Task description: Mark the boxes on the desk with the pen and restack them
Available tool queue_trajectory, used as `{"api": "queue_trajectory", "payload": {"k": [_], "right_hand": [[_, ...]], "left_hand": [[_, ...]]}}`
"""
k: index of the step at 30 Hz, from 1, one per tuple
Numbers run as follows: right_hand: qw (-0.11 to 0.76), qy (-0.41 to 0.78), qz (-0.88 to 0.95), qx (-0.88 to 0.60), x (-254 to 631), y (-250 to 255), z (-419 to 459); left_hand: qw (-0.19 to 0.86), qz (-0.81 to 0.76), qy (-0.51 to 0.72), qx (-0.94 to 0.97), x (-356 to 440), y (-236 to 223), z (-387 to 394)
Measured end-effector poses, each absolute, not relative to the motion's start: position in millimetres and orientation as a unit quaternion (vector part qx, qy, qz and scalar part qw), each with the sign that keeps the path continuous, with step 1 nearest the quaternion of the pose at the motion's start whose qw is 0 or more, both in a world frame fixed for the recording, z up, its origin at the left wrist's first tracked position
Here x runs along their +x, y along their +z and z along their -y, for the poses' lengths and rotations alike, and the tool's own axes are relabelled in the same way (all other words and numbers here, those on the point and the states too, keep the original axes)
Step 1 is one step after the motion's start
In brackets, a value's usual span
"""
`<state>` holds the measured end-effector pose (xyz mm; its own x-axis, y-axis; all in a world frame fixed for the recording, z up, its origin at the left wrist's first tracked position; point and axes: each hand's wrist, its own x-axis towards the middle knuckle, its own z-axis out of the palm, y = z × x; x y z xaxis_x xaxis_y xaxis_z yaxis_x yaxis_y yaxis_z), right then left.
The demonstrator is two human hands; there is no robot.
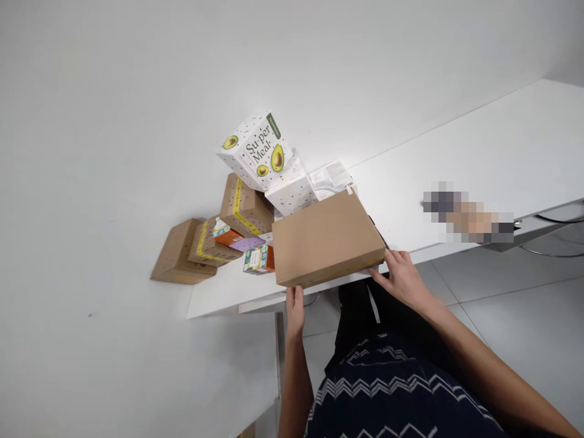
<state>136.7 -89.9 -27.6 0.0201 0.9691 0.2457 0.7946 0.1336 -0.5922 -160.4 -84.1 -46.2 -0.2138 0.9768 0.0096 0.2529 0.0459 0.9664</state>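
A flat brown cardboard box (326, 238) lies at the near edge of the white table (479, 164). My left hand (295, 310) grips its near left corner, fingers curled under the edge. My right hand (401, 277) holds its near right corner, fingers wrapped round it. The box's top is shut and plain.
Behind the box stand a white "Su-per Meal" carton (256, 150) and a second white dotted carton (292, 188). Brown boxes with yellow tape (244, 207) and small colourful packets (258, 258) lie at the left against the wall. A white packet (331, 178) lies behind. Floor tiles show at right.
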Motion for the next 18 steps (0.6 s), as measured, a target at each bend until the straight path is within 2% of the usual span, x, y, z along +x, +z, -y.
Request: {"api": "queue_trajectory", "payload": {"k": [9, 14, 18], "right_hand": [[0.286, 0.144, 0.691, -0.648, 136.8, -24.9, 92.6], [0.320, 0.175, 0.677, -0.639, 140.2, -16.6, 96.5], [0.377, 0.195, 0.655, -0.625, 144.3, -2.2, 101.1]], "left_hand": [[0.409, -0.584, 0.484, 0.506, -153.6, -43.3, 83.8], [0.426, -0.578, 0.484, 0.500, -153.9, -28.5, 91.1], [0.400, -0.571, 0.501, 0.512, -154.8, -7.4, 97.9]]}}
